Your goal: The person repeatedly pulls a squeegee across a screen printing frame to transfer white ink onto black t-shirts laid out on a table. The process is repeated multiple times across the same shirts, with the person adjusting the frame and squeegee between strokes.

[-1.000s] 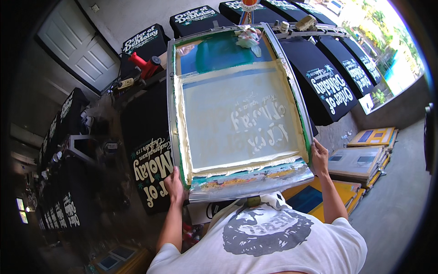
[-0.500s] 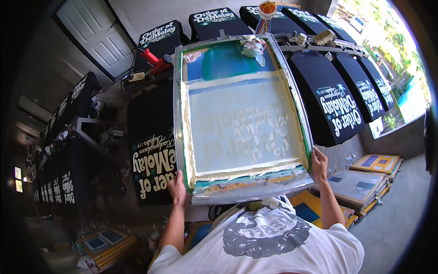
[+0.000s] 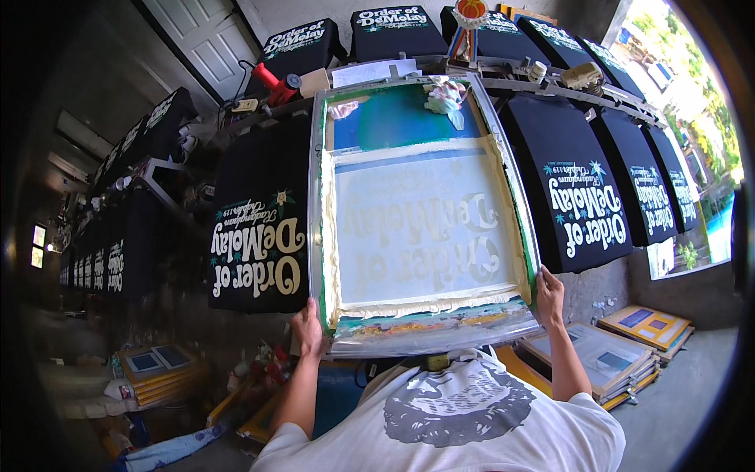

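Observation:
Between my two hands is a large screen-printing frame with metal side rails, tilted up in front of my body. Faint lettering shows in its pale mesh, and cream-coloured ink lines the inner edges. My left hand is closed round the near left corner. On the opposite rail, near its lower end, my right hand grips with the thumb uppermost. A crumpled, stained rag lies at the frame's far end, beside a blue-green area. What lies directly beneath the frame is hidden.
Black printed shirts on boards stand left and right of the frame, with more behind. A red heat gun and white paper lie beyond it. Stacked screens rest low at right; another stack is at left.
The view has shifted, and the left shirt's print is now fully exposed beside the frame. Bright shapes at the mesh's right have given way to clearer, faint lettering. Both hands keep their grip.

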Action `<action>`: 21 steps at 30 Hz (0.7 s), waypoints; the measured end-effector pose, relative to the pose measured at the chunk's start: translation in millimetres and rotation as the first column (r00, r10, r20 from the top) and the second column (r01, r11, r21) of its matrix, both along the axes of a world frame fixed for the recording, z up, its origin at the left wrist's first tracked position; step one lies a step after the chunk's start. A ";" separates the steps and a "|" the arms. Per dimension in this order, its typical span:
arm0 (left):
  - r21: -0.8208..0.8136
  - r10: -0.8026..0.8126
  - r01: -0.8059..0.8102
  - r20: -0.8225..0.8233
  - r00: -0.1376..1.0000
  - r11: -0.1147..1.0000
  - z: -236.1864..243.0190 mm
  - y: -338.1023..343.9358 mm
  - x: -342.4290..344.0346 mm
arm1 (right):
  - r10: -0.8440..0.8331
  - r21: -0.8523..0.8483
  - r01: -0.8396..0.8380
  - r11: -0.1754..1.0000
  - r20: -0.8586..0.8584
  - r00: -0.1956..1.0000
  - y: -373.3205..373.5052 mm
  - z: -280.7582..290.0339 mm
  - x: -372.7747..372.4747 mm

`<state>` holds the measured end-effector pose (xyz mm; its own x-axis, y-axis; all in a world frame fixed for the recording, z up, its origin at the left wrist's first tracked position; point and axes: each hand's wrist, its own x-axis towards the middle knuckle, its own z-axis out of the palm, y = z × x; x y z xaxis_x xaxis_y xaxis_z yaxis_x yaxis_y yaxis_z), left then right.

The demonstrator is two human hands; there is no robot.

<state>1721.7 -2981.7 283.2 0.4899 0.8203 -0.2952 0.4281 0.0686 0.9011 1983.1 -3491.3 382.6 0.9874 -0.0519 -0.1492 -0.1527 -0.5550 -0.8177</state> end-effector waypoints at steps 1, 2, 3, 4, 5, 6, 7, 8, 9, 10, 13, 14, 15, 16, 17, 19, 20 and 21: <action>0.001 0.001 -0.001 -0.025 1.000 1.000 -2.3 -7.7 -4.7 | 0.007 0.008 -0.007 1.000 -0.001 1.000 -8.3 -3.4 0.3; 0.003 0.002 -0.002 -0.045 0.999 1.000 -3.9 -13.8 -7.8 | 0.013 0.015 -0.013 1.000 0.003 1.000 -14.1 -6.8 1.2; -0.002 0.002 -0.002 -0.060 0.998 1.000 -5.6 -17.6 -9.8 | 0.019 0.022 -0.019 1.000 0.006 1.000 -19.7 -9.8 1.2; -0.007 0.002 -0.002 -0.075 0.997 1.000 -7.3 -21.2 -12.0 | 0.022 0.027 -0.022 0.999 0.007 1.000 -25.6 -12.1 0.4; -0.001 0.004 -0.004 -0.099 0.995 1.000 -2.7 -27.5 -11.2 | 0.027 0.031 -0.027 0.999 0.007 1.000 -28.8 -12.7 -0.1; 0.002 0.005 -0.004 -0.120 0.993 1.000 5.7 -34.7 -7.6 | 0.030 0.032 -0.030 0.999 0.008 1.000 -32.9 -13.1 -0.5; 0.005 0.004 -0.003 -0.142 0.990 1.000 11.5 -40.3 -4.4 | 0.026 0.021 -0.027 0.999 0.007 1.000 -37.0 -14.8 -0.2; -0.001 0.010 -0.010 -0.138 0.990 1.000 9.0 -42.7 -4.7 | 0.024 0.011 -0.024 1.000 0.007 1.000 -40.7 -16.6 0.2; -0.008 0.015 -0.016 -0.135 0.991 1.000 5.3 -44.6 -4.0 | 0.020 0.002 -0.020 1.000 0.007 1.000 -44.0 -18.4 0.7; -0.014 0.019 -0.021 -0.131 0.991 1.000 2.0 -46.4 -3.2 | 0.015 0.016 -0.015 1.000 0.003 1.000 -46.9 -20.4 1.1; -0.018 0.041 -0.042 -0.059 0.997 0.999 -12.2 -50.1 -0.3 | 0.013 0.030 -0.013 0.999 0.004 1.000 -51.9 -26.0 5.0; -0.029 0.034 -0.036 -0.061 0.998 0.999 -14.1 -50.4 1.1 | 0.022 0.012 -0.022 1.000 0.010 1.000 -53.2 -26.4 6.5; -0.041 0.026 -0.029 -0.063 0.998 0.999 -16.1 -49.4 3.2 | 0.031 -0.006 -0.031 1.000 0.016 0.999 -54.2 -27.0 7.9; -0.052 0.018 -0.022 -0.064 0.998 0.998 -17.9 -48.7 5.1 | 0.025 -0.011 -0.025 1.000 0.013 1.000 -54.7 -27.9 9.5; -0.056 0.021 -0.024 -0.058 0.998 0.998 -22.3 -47.2 5.9 | 0.020 -0.015 -0.020 1.000 0.010 1.000 -52.5 -26.9 11.8; -0.064 0.028 -0.030 -0.045 0.999 0.997 -31.5 -44.7 9.1 | 0.025 -0.031 -0.024 0.999 0.019 1.000 -49.3 -26.7 17.3; -0.053 0.025 -0.027 -0.025 0.999 0.998 -34.0 -43.8 12.6 | 0.030 -0.042 -0.029 0.999 0.033 0.999 -49.3 -29.5 20.4; -0.042 0.023 -0.023 -0.005 1.000 0.999 -36.5 -43.6 16.2 | 0.036 -0.053 -0.034 0.998 0.048 0.998 -49.5 -32.0 23.0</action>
